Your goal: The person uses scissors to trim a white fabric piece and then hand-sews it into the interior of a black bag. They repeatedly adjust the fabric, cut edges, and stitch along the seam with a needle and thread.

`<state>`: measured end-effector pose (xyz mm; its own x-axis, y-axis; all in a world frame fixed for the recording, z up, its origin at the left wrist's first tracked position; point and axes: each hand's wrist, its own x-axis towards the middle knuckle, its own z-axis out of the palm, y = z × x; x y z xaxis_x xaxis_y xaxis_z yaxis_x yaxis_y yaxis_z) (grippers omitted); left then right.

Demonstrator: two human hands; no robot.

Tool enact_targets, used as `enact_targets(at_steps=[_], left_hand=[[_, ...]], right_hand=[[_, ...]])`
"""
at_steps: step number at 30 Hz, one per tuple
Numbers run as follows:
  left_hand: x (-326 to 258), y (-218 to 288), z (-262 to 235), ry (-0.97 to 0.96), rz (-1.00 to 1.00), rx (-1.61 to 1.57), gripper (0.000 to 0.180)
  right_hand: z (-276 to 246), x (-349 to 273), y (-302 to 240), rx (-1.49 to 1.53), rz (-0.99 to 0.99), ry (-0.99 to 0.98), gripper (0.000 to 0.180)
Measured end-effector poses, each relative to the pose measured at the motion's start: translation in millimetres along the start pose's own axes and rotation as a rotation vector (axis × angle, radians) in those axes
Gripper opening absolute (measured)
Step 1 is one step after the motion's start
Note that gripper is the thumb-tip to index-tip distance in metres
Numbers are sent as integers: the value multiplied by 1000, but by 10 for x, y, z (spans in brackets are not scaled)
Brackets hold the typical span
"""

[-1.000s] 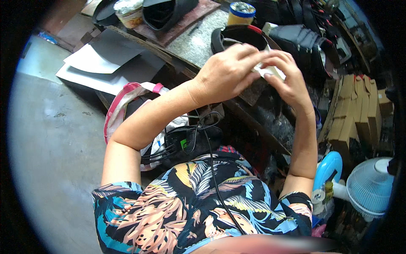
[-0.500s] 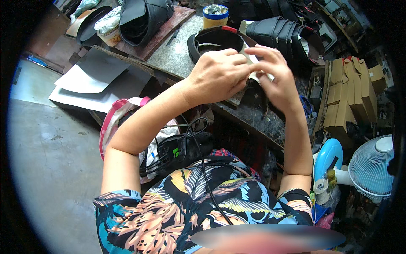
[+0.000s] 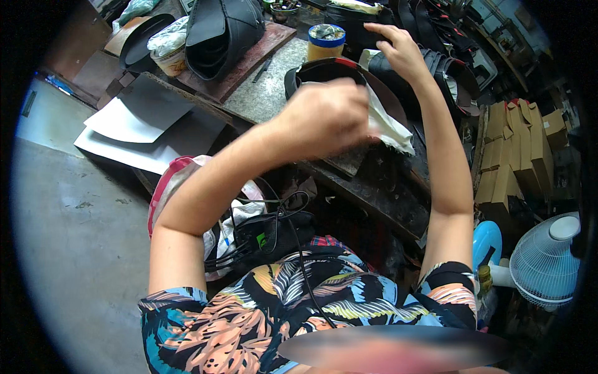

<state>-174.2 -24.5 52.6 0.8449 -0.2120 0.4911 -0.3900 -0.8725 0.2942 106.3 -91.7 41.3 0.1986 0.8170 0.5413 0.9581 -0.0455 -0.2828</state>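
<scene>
The right hand [image 3: 402, 50] has moved up and away from the cloth [image 3: 389, 128], which it was at half a second ago; the left hand [image 3: 333, 115] has stayed over the near side of the black piece [image 3: 333, 71].

The work looks part-way along: the cloth lies against the right side of the black piece, its frayed lower end hanging loose toward the front of the bench [image 3: 258, 96]. Whether any of it is fixed cannot be told, so how much is left is unclear too.

The left forearm [image 3: 233, 162] slants up and rightward, the elbow bent out to the side; its hand is blurred, fingers curled in, and I cannot tell whether they pinch the cloth's edge. The right forearm [image 3: 446, 153] reaches nearly straight up, across the bag [image 3: 442, 78]. Its hand is released, fingers extended leftward near the tub [image 3: 326, 45], holding nothing visible.
</scene>
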Motion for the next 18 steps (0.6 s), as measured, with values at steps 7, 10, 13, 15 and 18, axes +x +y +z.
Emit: enact_targets(at_steps=[7,10,13,15,18], left_hand=[[582,-1503,200,511,-321,483,46],[598,-1877,392,372,-441,299,55],[579,-2017,500,421,-411,257,56],[586,-2026,525,493,-417,242,54],[562,-1987,530,470,-412,194,52]], right_hand=[[315,373,85,339,383,-130,56],[452,255,-136,620,519,-206,66],[581,158,-232,807,565,-63,68],[637,133,-224,768,507,-72,68],[664,89,-156,699,445,-51,64]])
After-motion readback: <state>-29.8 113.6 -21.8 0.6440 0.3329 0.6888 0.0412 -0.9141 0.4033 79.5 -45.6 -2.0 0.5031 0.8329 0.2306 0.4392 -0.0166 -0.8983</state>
